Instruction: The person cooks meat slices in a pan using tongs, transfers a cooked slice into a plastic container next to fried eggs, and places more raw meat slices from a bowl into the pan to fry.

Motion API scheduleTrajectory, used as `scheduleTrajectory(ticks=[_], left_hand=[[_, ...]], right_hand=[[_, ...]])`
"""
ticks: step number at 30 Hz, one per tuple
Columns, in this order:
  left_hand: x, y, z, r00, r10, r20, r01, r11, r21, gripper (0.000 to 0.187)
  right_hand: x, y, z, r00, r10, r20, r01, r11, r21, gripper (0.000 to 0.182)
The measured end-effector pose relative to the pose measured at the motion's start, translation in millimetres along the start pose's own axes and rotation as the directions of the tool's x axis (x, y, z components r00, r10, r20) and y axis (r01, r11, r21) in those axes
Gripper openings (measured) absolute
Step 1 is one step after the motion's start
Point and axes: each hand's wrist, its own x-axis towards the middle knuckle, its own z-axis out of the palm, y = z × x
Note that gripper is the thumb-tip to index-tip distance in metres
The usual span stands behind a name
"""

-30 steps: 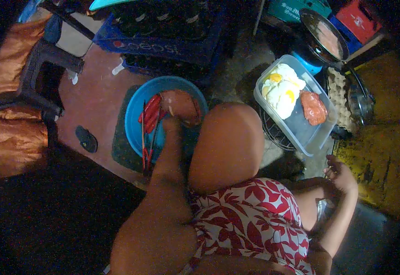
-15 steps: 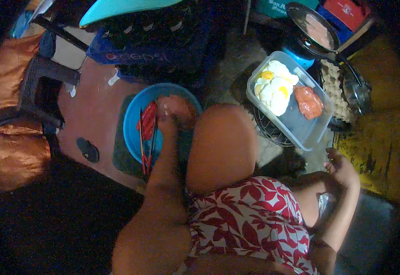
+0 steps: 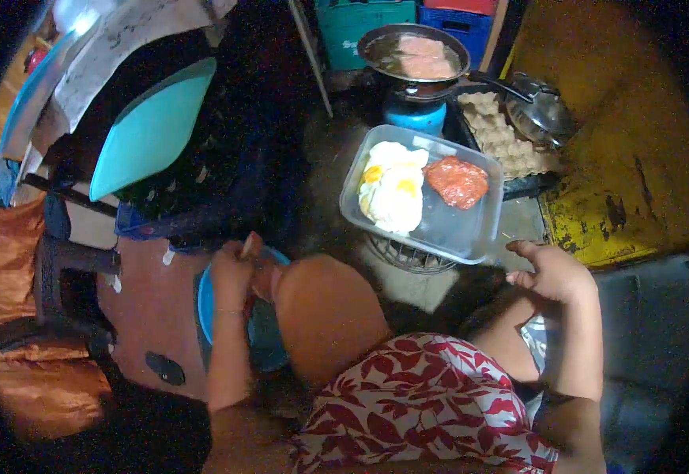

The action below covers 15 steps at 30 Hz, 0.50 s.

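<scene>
My left hand [image 3: 232, 276] is over the blue basin [image 3: 205, 304], with its fingers curled in. Something pinkish [image 3: 265, 278] shows beside it, partly hidden by my knee; I cannot make out whether the hand grips it. My right hand [image 3: 554, 272] hangs bare near the lower right corner of the clear plastic container [image 3: 447, 235], its thumb and fingers apart. Inside that container lie fried eggs [image 3: 396, 189] on the left and a glossy reddish piece of meat [image 3: 457, 182] on the right.
A frying pan [image 3: 372, 55] holding pink meat slices [image 3: 425, 57] stands on a burner above a blue gas canister [image 3: 414, 117]. An egg tray [image 3: 502, 130] and a glass lid [image 3: 542, 114] are to its right. Bottle crates and a turquoise panel [image 3: 155, 130] stand at the left.
The view has swung right and up toward the pan. My left hand has risen from inside the basin; the red-handled tongs seen there are now out of sight. My right hand's fingers have spread.
</scene>
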Motion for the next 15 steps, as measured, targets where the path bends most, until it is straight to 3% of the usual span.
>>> scheduleTrajectory(ticks=[2, 6, 8, 10, 12, 15], left_hand=[[15, 43, -30, 0.955, 0.256, -0.15, -0.264, 0.963, -0.042, 0.026], [64, 151, -51, 0.922, 0.367, -0.123, -0.386, 0.896, -0.218, 0.025], [84, 217, -56, 0.906, 0.408, -0.115, -0.422, 0.891, -0.168, 0.029], [126, 263, -36, 0.857, 0.461, -0.231, -0.504, 0.843, -0.187, 0.037], [149, 322, -27, 0.923, 0.359, -0.142, -0.385, 0.846, -0.368, 0.045], [211, 375, 19, 0.879, 0.399, -0.261, -0.47, 0.816, -0.336, 0.049]], right_hand=[[-2, -4, -3, 1.0, -0.026, -0.001, 0.026, 0.999, -0.022, 0.059], [-6, -15, -15, 0.996, -0.043, 0.078, 0.038, 0.997, 0.067, 0.059], [-9, -18, -19, 0.996, -0.037, 0.078, 0.03, 0.996, 0.086, 0.058], [-12, -13, -18, 0.996, -0.069, 0.058, 0.062, 0.991, 0.122, 0.058], [-14, -3, -11, 0.995, -0.103, 0.009, 0.102, 0.989, 0.103, 0.057], [-13, 5, -6, 0.993, -0.119, 0.021, 0.116, 0.986, 0.121, 0.056]])
